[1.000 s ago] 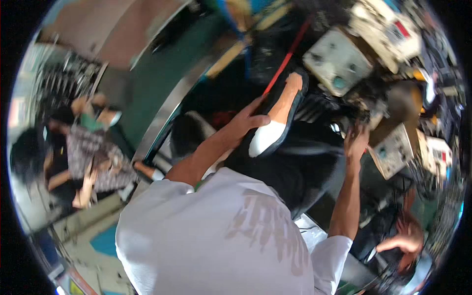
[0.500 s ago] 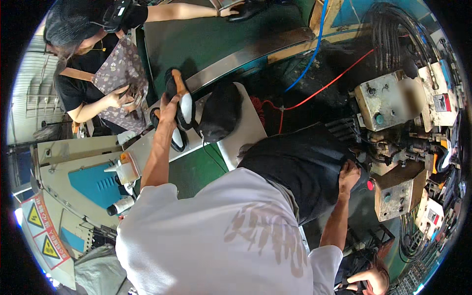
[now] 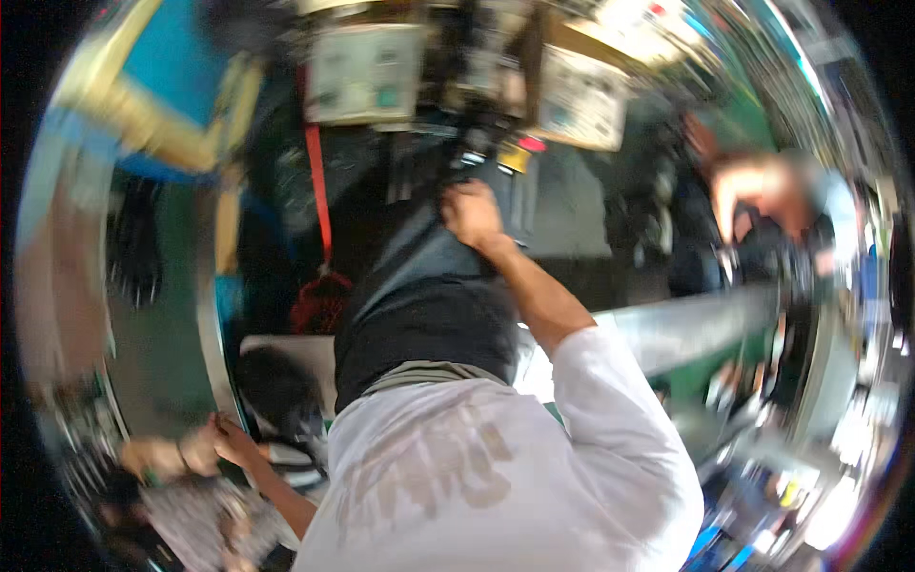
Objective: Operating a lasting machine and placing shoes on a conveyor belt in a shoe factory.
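My right hand (image 3: 472, 214) rests on the far end of my dark-clad leg (image 3: 419, 315), near the machine. Its fingers seem bent, but motion smears them. Out at the left, my left hand (image 3: 233, 443) is raised close to a co-worker's arm. Blur hides whether its fingers are apart or closed, and I make out nothing in it. Beside my left forearm lie black shoes with white insides (image 3: 295, 464), partly hidden by it. Just beyond them sits a rounded black thing (image 3: 276, 386) on a pale bench (image 3: 310, 351).
Ahead stand two control boxes (image 3: 365, 71) with coloured buttons. A red hose (image 3: 319, 191) hangs down left of my leg. One co-worker in a patterned apron (image 3: 186, 520) is at the lower left; another person (image 3: 739, 191) is at the right. A black glove (image 3: 138, 243) lies on the green surface.
My view has swung to the right, blurring the scene. My left hand has come off the shoes. My right hand remains on my leg.
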`<state>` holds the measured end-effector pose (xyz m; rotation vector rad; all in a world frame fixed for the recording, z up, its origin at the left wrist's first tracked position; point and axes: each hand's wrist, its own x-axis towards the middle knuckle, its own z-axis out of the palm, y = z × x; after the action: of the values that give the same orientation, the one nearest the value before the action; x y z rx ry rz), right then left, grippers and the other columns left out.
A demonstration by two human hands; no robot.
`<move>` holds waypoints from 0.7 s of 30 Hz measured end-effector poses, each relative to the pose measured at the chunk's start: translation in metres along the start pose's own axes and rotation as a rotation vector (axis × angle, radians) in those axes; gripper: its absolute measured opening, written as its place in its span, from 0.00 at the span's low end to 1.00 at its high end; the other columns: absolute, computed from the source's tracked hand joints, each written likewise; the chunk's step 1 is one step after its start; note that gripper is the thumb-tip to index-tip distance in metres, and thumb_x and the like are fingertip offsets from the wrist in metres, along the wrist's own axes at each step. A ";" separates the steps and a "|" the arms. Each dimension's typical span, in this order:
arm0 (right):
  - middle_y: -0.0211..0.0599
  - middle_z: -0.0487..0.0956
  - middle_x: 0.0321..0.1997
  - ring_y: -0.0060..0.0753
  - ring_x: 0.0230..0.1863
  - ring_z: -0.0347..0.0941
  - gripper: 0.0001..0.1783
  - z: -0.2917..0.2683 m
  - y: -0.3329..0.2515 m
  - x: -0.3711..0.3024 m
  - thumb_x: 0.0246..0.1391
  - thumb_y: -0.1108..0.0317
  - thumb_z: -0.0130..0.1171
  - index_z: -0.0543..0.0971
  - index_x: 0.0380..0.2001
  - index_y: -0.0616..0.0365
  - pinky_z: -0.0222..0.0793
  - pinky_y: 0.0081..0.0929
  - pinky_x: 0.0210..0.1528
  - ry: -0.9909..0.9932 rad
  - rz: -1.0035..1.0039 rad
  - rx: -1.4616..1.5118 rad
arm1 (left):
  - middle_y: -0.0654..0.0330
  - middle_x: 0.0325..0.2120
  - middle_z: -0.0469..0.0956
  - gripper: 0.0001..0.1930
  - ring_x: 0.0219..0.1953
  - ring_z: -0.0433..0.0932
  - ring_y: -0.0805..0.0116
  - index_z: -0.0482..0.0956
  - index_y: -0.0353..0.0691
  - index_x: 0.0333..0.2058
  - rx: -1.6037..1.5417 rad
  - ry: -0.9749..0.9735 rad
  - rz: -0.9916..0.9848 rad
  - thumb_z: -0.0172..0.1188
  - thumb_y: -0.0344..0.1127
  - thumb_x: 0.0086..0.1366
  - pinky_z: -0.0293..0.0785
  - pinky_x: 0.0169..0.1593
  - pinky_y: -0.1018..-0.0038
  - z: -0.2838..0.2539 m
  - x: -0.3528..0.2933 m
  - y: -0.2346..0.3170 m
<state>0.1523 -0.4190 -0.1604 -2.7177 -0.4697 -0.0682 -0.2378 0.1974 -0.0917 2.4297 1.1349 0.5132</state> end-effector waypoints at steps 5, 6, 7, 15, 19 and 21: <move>0.53 0.87 0.57 0.57 0.64 0.79 0.16 -0.019 0.011 -0.065 0.59 0.72 0.65 0.87 0.50 0.64 0.75 0.49 0.70 0.414 0.177 0.239 | 0.47 0.57 0.85 0.18 0.57 0.86 0.58 0.80 0.27 0.64 -0.590 -0.704 0.326 0.55 0.30 0.84 0.83 0.64 0.65 0.151 0.021 0.296; 0.54 0.86 0.58 0.58 0.65 0.79 0.17 -0.035 0.004 -0.083 0.60 0.73 0.65 0.87 0.51 0.64 0.75 0.49 0.70 0.436 0.261 0.316 | 0.48 0.56 0.85 0.17 0.57 0.86 0.59 0.80 0.27 0.64 -0.646 -0.824 0.396 0.55 0.30 0.84 0.83 0.64 0.65 0.169 0.012 0.341; 0.53 0.86 0.58 0.59 0.64 0.79 0.18 -0.052 0.006 -0.111 0.60 0.73 0.64 0.86 0.54 0.65 0.76 0.49 0.68 0.497 0.327 0.318 | 0.48 0.56 0.85 0.17 0.57 0.86 0.59 0.81 0.28 0.64 -0.702 -0.951 0.459 0.55 0.30 0.84 0.83 0.63 0.66 0.187 -0.005 0.385; 0.54 0.80 0.65 0.61 0.66 0.75 0.34 -0.088 0.047 -0.514 0.53 0.79 0.65 0.79 0.66 0.59 0.74 0.51 0.70 0.769 1.313 -0.092 | 0.50 0.49 0.86 0.14 0.50 0.88 0.57 0.83 0.33 0.59 -0.670 -1.337 1.537 0.55 0.21 0.81 0.85 0.55 0.66 0.202 -0.150 0.581; 0.62 0.67 0.81 0.68 0.80 0.64 0.47 -0.104 0.005 -0.680 0.54 0.78 0.65 0.66 0.78 0.57 0.62 0.52 0.82 0.326 1.698 -0.405 | 0.48 0.49 0.86 0.13 0.49 0.88 0.54 0.84 0.31 0.56 -0.524 -1.392 1.518 0.55 0.20 0.79 0.85 0.53 0.65 0.203 -0.181 0.565; 0.59 0.63 0.84 0.65 0.84 0.59 0.49 -0.099 -0.017 -0.758 0.56 0.72 0.66 0.63 0.82 0.51 0.59 0.51 0.84 0.121 1.917 -0.242 | 0.48 0.48 0.86 0.13 0.49 0.88 0.54 0.84 0.30 0.56 -0.457 -1.430 1.525 0.55 0.20 0.79 0.85 0.53 0.65 0.208 -0.190 0.552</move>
<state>-0.5660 -0.6795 -0.1466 -2.1582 2.1692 0.2283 0.0988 -0.3178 -0.0191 1.8916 -1.2825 -0.5565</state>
